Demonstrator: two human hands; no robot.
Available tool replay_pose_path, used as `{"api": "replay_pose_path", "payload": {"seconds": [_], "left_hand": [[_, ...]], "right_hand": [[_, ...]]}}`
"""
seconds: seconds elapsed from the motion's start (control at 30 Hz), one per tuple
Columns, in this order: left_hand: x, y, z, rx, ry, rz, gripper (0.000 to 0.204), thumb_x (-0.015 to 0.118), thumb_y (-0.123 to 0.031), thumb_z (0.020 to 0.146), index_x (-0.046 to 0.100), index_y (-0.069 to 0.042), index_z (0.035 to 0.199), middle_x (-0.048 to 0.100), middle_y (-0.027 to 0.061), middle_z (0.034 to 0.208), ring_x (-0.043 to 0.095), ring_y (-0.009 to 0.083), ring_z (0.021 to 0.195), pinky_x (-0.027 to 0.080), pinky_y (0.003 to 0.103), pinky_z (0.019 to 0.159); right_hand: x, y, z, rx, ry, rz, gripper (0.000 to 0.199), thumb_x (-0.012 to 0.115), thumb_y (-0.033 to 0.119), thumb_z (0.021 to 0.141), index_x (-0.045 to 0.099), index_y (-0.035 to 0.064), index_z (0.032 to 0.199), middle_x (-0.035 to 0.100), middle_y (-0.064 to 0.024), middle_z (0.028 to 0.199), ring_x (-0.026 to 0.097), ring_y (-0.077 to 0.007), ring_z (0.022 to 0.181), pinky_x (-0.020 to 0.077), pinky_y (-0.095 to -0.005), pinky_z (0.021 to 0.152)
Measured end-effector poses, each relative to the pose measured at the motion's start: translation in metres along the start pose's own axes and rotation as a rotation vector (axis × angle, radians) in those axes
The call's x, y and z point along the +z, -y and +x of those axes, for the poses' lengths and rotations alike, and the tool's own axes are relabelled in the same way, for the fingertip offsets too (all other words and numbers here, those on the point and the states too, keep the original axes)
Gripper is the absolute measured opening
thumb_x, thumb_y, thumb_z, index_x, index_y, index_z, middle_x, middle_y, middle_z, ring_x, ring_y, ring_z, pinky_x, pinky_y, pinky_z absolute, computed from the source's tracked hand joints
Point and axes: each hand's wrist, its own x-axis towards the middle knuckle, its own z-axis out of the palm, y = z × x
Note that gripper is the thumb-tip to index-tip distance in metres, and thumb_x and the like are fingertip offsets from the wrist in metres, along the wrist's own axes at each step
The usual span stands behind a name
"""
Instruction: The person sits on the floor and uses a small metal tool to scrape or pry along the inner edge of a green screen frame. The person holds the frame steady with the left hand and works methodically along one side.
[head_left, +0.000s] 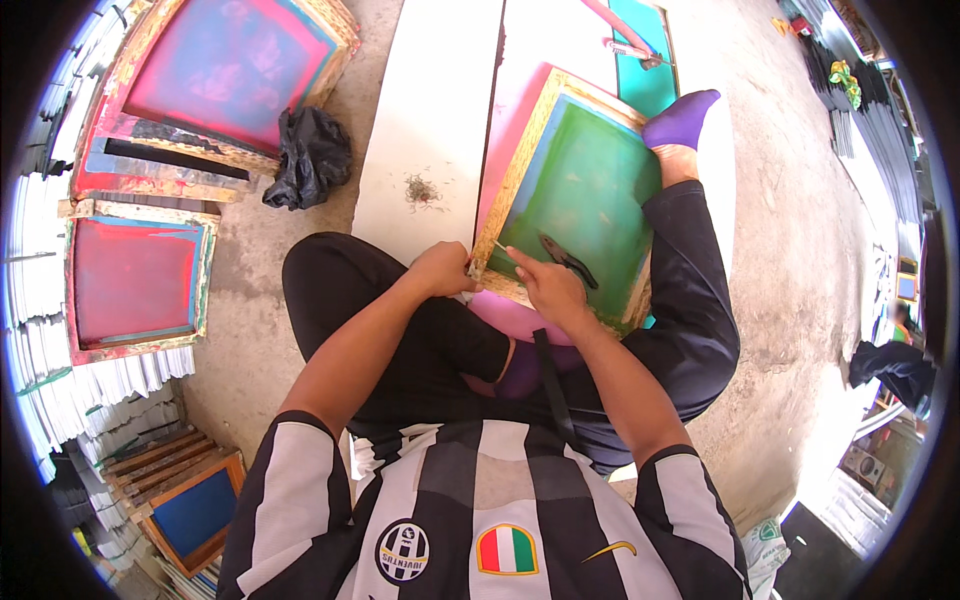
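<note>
While the left hand [440, 270] bends at the near-left corner of the wooden frame [585, 190] and the right hand [553, 292] curls over its near end, their grips unclear, the frame lies over a pale board [530, 32], long axis pointing away and rightward, dark pliers [568, 262] on its mesh

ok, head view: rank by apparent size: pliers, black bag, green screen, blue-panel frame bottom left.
Largest: green screen
Middle: black bag and blue-panel frame, too alike to rank
Smallest: pliers

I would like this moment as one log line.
left hand: at wooden frame corner; right hand: over green mesh; pliers: lying on mesh
</note>
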Motion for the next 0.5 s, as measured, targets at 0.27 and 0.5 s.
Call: {"api": "replay_pose_path", "payload": {"seconds": [0.27, 0.5], "left_hand": [[-0.001, -0.003, 0.002, -0.035, 0.038, -0.044, 0.039, 0.088, -0.032, 0.076, 0.076, 0.004, 0.085, 0.07, 0.0165, 0.063, 0.073, 0.0284, 0.064, 0.056, 0.042, 0.067], [-0.001, -0.004, 0.002, -0.067, 0.036, -0.027, 0.038, 0.089, -0.034, 0.075, 0.074, 0.001, 0.075, 0.07, 0.0141, 0.063, 0.074, 0.028, 0.067, 0.057, 0.042, 0.07]], "right_hand": [[-0.037, 0.016, 0.011, 0.623, 0.446, 1.126, 0.043, 0.05, 0.035, 0.112, 0.053, 0.0289, 0.154, 0.049, 0.0024, 0.067, 0.037, -0.0047, 0.046, 0.0314, -0.0229, 0.042], [-0.045, 0.02, 0.013, 0.749, 0.495, 1.259, 0.041, 0.052, 0.034, 0.111, 0.057, 0.0257, 0.151, 0.061, -0.0015, 0.073, 0.051, -0.0096, 0.051, 0.0414, -0.0279, 0.047]]}}
